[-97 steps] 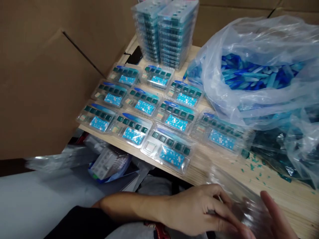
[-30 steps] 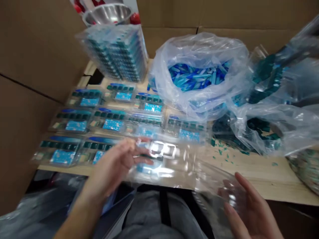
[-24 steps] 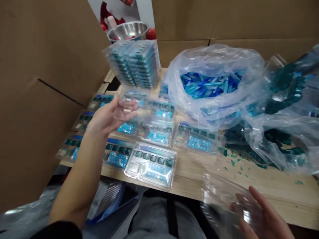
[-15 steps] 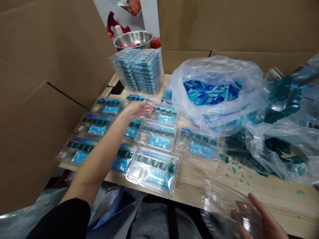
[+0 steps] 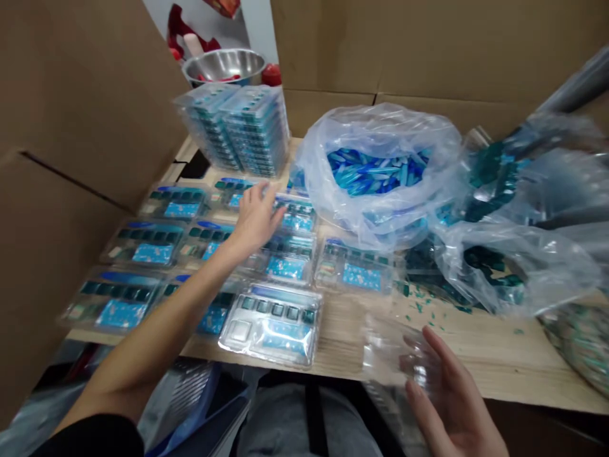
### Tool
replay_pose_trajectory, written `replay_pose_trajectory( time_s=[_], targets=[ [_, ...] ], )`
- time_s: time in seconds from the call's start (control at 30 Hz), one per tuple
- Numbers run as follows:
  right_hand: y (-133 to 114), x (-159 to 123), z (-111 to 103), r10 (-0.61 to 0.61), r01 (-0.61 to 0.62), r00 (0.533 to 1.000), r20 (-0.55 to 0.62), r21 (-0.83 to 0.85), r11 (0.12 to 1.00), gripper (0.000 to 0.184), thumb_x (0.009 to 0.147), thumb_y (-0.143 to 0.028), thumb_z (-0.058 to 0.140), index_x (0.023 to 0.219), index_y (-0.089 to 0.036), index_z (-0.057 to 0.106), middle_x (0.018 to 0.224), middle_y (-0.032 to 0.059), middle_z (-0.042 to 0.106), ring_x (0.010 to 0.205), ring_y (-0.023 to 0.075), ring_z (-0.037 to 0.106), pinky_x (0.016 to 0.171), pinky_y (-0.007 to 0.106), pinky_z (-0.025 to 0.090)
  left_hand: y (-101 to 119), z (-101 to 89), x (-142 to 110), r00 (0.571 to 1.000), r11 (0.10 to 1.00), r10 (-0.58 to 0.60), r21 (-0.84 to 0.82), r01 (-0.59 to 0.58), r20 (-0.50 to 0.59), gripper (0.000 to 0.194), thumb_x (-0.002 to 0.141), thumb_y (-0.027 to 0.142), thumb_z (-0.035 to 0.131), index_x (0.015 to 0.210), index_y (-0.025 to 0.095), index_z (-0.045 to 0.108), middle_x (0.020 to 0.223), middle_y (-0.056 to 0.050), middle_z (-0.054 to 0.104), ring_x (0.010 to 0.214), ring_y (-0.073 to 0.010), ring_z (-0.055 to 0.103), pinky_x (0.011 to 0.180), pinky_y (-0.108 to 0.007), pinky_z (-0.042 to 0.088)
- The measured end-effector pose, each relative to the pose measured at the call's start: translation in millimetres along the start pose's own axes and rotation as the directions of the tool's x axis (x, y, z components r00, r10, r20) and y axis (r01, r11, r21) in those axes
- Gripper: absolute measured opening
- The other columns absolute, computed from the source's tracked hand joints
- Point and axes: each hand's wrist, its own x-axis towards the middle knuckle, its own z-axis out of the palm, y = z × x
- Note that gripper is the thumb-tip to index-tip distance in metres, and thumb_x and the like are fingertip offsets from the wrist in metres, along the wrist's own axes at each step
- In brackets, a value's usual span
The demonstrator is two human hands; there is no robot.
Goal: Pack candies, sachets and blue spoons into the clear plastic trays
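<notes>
My left hand (image 5: 257,219) reaches over the back trays, thumb and fingers apart, fingertips above the edge of a filled clear plastic tray (image 5: 297,219). Whether it touches that tray I cannot tell. In my right hand (image 5: 451,400), low at the right, are empty clear plastic trays (image 5: 387,349), blurred, and their number is unclear. Several filled trays lie in rows, with dark green squares, a blue strip and a light-blue patterned packet. The front tray (image 5: 273,324) lies nearest my body, at the table's edge.
Two tall stacks of filled trays (image 5: 252,127) stand at the back left before a metal bowl (image 5: 223,63). An open plastic bag (image 5: 380,124) holds blue pieces. Right of it another bag (image 5: 547,254) has dark green pieces, with scraps on the wooden table (image 5: 342,324). Cardboard walls (image 5: 328,44) enclose it.
The view has shifted, so the table sits further left. My left hand has turned palm down with its fingers bent over the back trays. My right hand has risen with the empty trays.
</notes>
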Motion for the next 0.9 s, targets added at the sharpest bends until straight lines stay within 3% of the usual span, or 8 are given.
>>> replay_pose_trajectory(
  time_s=[0.03, 0.1, 0.17, 0.2, 0.4, 0.57, 0.73, 0.9],
  targets=[
    [0, 1, 0, -0.02, 0.02, 1.0, 0.006, -0.002, 1.0, 0.056, 0.089, -0.037, 0.066, 0.142, -0.035, 0.048, 0.143, 0.0012, 0.054, 0.129, 0.0248, 0.053, 0.108, 0.037, 0.041, 12, 2.3, -9, 0.981, 0.982, 0.19, -0.011, -0.19, 0.027, 0.039, 0.091, 0.021, 0.056, 0.13, 0.018, 0.056, 0.142, -0.015, 0.049, 0.134, -0.0324, 0.04, 0.113, -0.049, 0.03],
    [-2, 4, 2, -0.034, 0.034, 0.999, -0.02, 0.0, 0.999, 0.052, 0.091, -0.034, 0.064, 0.141, -0.035, 0.05, 0.145, 0.0014, 0.052, 0.131, 0.0246, 0.051, 0.107, 0.038, 0.041, 37, 11.4, -21, 0.813, 0.824, 0.566, -0.088, -0.559, 0.134, 0.029, 0.097, 0.026, 0.049, 0.121, 0.02, 0.063, 0.129, -0.011, 0.06, 0.122, -0.0257, 0.052, 0.106, -0.042, 0.04],
    [-4, 5, 5, -0.048, 0.049, 0.998, -0.05, 0.016, 0.999, 0.048, 0.092, -0.033, 0.063, 0.139, -0.035, 0.052, 0.145, 0.0013, 0.052, 0.132, 0.024, 0.05, 0.107, 0.039, 0.041, 64, 25.9, -22, 0.638, 0.688, 0.722, -0.17, -0.706, 0.268, 0.031, 0.101, 0.029, 0.041, 0.119, 0.021, 0.065, 0.121, -0.009, 0.066, 0.114, -0.0214, 0.058, 0.101, -0.037, 0.045],
    [-4, 5, 6, -0.058, 0.059, 0.997, -0.06, 0.022, 0.998, 0.047, 0.092, -0.033, 0.063, 0.139, -0.035, 0.052, 0.146, 0.0013, 0.051, 0.132, 0.0237, 0.049, 0.108, 0.039, 0.041, 76, 34.0, -18, 0.611, 0.685, 0.716, -0.172, -0.708, 0.338, 0.033, 0.102, 0.03, 0.039, 0.122, 0.022, 0.064, 0.125, -0.008, 0.065, 0.117, -0.0207, 0.058, 0.102, -0.036, 0.044],
    [5, -3, -1, -0.081, 0.082, 0.996, -0.026, 0.053, 0.995, 0.048, 0.093, -0.028, 0.062, 0.14, -0.032, 0.052, 0.148, 0.0043, 0.048, 0.134, 0.0238, 0.046, 0.106, 0.036, 0.043, 120, 59.2, 6, 0.729, 0.809, 0.519, 0.018, -0.587, 0.446, 0.07, 0.089, 0.056, 0.057, 0.142, 0.012, 0.047, 0.159, -0.024, 0.023, 0.147, -0.0439, 0.016, 0.116, -0.065, 0.011],
    [-2, -8, 8, -0.013, 0.028, 0.992, -0.124, 0.12, 0.992, 0.041, 0.097, -0.032, 0.056, 0.137, -0.029, 0.054, 0.146, 0.0048, 0.051, 0.135, 0.0238, 0.046, 0.109, 0.037, 0.043, 117, 58.0, -31, 0.548, 0.675, 0.642, -0.055, -0.736, 0.536, 0.111, 0.066, 0.073, 0.07, 0.153, 0.019, 0.028, 0.162, -0.022, 0.005, 0.147, -0.047, 0.01, 0.116, -0.066, 0.008],
    [-11, -10, 17, -0.09, 0.101, 0.984, -0.157, 0.065, 0.993, 0.038, 0.097, -0.034, 0.053, 0.134, -0.026, 0.056, 0.141, 0.0055, 0.056, 0.131, 0.025, 0.051, 0.105, 0.036, 0.049, 109, 66.0, -36, 0.634, 0.759, 0.496, 0.058, -0.649, 0.593, 0.11, 0.07, 0.065, 0.073, 0.155, 0.018, 0.023, 0.162, -0.023, 0.005, 0.146, -0.0471, 0.018, 0.115, -0.062, 0.018],
    [-10, -11, 19, -0.098, 0.11, 0.985, -0.144, 0.08, 0.991, 0.038, 0.097, -0.034, 0.054, 0.134, -0.03, 0.055, 0.14, 0.0036, 0.055, 0.13, 0.0238, 0.052, 0.104, 0.035, 0.049, 106, 67.4, -29, 0.575, 0.758, 0.515, -0.025, -0.651, 0.636, 0.118, 0.065, 0.068, 0.075, 0.154, 0.013, 0.021, 0.161, -0.024, 0.008, 0.149, -0.0434, 0.001, 0.117, -0.064, -0.001]
  ],
)
